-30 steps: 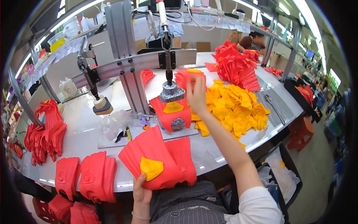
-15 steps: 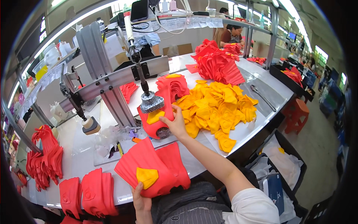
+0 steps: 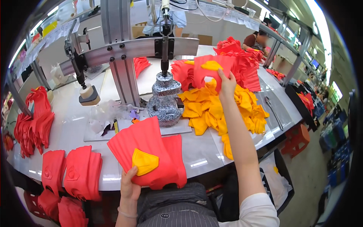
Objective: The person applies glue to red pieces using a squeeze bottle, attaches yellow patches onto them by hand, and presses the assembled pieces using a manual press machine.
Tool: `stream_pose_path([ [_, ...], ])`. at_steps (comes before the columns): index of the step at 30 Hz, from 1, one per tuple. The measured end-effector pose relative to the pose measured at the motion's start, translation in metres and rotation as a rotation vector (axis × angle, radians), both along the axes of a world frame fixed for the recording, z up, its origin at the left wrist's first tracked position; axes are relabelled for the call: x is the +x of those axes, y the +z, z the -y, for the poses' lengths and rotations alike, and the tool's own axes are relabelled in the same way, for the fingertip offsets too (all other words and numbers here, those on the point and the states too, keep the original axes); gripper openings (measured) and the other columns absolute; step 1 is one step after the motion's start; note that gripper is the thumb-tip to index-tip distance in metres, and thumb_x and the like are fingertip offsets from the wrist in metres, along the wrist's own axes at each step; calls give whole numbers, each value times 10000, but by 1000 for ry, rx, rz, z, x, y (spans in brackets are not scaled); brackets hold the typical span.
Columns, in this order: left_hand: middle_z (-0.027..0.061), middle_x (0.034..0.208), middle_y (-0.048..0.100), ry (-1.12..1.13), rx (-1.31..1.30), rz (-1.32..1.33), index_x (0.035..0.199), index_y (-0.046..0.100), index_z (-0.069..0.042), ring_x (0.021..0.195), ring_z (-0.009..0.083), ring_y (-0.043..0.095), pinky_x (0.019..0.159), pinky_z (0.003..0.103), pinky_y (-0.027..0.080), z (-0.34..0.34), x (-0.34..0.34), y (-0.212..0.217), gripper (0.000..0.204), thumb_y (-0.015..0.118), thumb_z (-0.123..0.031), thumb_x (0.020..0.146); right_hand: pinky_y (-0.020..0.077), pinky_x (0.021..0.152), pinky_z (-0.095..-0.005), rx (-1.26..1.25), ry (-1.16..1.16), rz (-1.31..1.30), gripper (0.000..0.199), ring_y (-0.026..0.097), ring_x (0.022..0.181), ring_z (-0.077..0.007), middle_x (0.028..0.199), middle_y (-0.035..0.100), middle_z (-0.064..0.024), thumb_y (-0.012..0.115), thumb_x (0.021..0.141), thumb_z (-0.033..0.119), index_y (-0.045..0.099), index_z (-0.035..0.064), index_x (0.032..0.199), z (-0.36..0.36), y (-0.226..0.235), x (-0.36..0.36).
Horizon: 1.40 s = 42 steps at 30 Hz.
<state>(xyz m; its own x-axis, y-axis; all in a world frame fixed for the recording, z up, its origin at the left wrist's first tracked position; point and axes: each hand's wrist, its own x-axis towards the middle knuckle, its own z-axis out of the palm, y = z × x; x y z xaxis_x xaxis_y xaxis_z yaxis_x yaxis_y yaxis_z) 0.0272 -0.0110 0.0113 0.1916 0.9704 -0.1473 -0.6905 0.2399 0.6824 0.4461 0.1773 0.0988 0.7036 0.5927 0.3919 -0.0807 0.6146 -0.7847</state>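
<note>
My left hand [image 3: 129, 185] grips a red moulded sheet [image 3: 141, 132] at the near table edge, its thumb on a yellow patch [image 3: 145, 162] lying on it. A second red part of the same sort hangs beside that sheet. Farther right, my right hand [image 3: 228, 86] pinches another red moulded piece [image 3: 202, 75] with a yellow patch [image 3: 211, 66], held up over the pile of yellow pieces [image 3: 202, 109]. Left of that pile stands a bare speckled form [image 3: 162, 113]. Right above it, a speckled press block [image 3: 165, 87] hangs from the metal clamp rod.
A metal frame [image 3: 123, 79] carries a second clamp with a grey pad [image 3: 89, 96]. Red pieces lie stacked at left [image 3: 36, 126], front left [image 3: 81, 174] and back right [image 3: 245, 68]. A metal tool [image 3: 274, 113] lies at right; a person [image 3: 257, 41] sits beyond.
My right hand has lifted the red piece with its yellow patch off the speckled form and carried it right and away from me. My left hand keeps its hold. The view has shifted.
</note>
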Motion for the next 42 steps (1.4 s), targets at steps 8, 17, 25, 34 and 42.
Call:
stream_pose_path([
  [8,113,1290,556,-7,35,-81,1337,439,-7,1208,252,529,1061,391,389,-1,-5,7,572,663,-110,822,507,859,-325,-198,152,-118,553,620,1003,-229,1156,614,-160,755,803,136,502,-39,1263,-138,12,19],
  [17,111,1240,590,-160,19,-172,1297,481,3,1154,223,568,1018,361,428,-41,12,19,529,679,-124,823,495,716,-290,-371,-481,860,378,621,821,-206,943,630,-127,618,905,330,568,9,1097,-75,-46,9],
  [25,89,1150,628,-231,123,-196,1203,545,-15,1061,192,612,921,334,487,-115,85,34,409,690,-132,839,460,521,-245,-947,886,579,438,585,612,-107,821,617,-56,640,912,276,501,-8,1215,96,-20,-91],
  [34,110,1149,616,265,740,-1177,1194,530,2,1020,183,603,875,307,479,-227,115,-4,515,724,-313,836,491,628,-233,-605,473,726,801,572,707,-84,874,595,-37,851,707,258,432,-49,1317,30,-66,-89],
  [42,114,1125,623,32,588,-853,1216,496,10,995,172,605,862,309,485,-226,113,-7,594,720,-389,837,450,685,-205,-690,495,638,759,521,780,-64,874,533,-9,816,755,248,431,-57,1335,36,-64,-95],
])
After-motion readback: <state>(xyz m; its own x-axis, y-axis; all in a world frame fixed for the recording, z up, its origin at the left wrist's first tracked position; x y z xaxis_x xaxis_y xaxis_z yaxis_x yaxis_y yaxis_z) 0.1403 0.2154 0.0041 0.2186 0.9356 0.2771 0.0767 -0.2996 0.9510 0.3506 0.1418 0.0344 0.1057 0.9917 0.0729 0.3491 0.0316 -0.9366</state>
